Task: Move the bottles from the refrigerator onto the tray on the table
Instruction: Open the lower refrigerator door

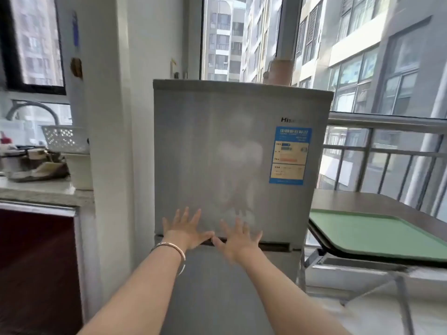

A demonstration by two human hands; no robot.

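A silver two-door refrigerator (217, 146) stands straight ahead with both doors closed, so no bottles show. My left hand (184, 232) and my right hand (238, 239) are held out side by side with fingers spread, in front of the seam between the upper and lower doors. Neither hand holds anything. A bangle circles my left wrist. A green tray (377, 234) lies on the brown table (362, 200) just right of the refrigerator, and nothing rests on it.
A kitchen counter (36, 189) with a white basket (65, 139) and cluttered items runs along the left, beside a white pillar (106, 117). A balcony railing (387, 151) and windows stand behind the table. A tan container (279, 71) sits on the refrigerator's top.
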